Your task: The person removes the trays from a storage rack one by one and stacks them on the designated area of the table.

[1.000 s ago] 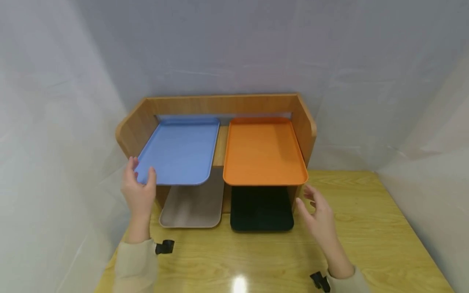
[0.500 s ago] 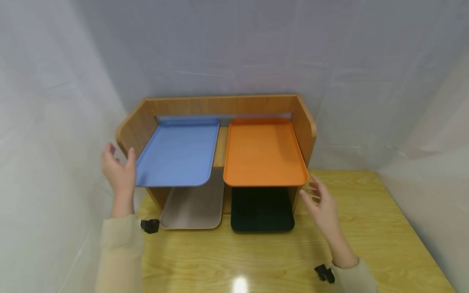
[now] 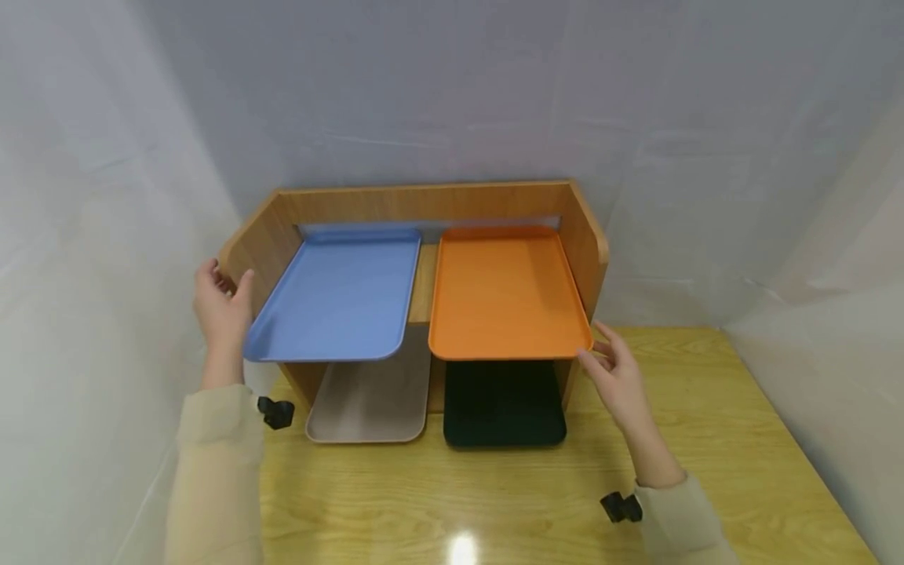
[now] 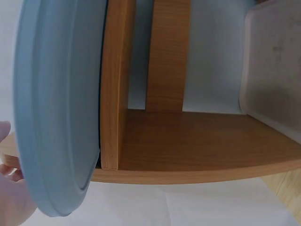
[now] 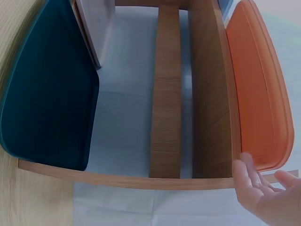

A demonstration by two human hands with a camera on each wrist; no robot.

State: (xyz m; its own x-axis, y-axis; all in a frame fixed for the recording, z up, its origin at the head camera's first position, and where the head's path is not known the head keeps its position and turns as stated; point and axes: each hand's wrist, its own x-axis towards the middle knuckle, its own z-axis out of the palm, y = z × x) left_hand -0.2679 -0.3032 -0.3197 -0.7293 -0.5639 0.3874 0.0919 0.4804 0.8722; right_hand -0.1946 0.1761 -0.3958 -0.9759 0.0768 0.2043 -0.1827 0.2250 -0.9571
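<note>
The left hand (image 3: 222,310) lay with relaxed fingers against the wooden shelf (image 3: 257,239), just beside the blue tray (image 3: 339,294). The right hand (image 3: 617,377), fingers spread, touched the orange tray (image 3: 504,290) at its near corner.

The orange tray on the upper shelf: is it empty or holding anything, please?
Empty: the orange tray shows only bare surface.

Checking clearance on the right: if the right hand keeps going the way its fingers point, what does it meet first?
Probably the right wooden side panel of the shelf, just below the orange tray's front corner; the right hand looks almost there, though depth is unclear.
</note>
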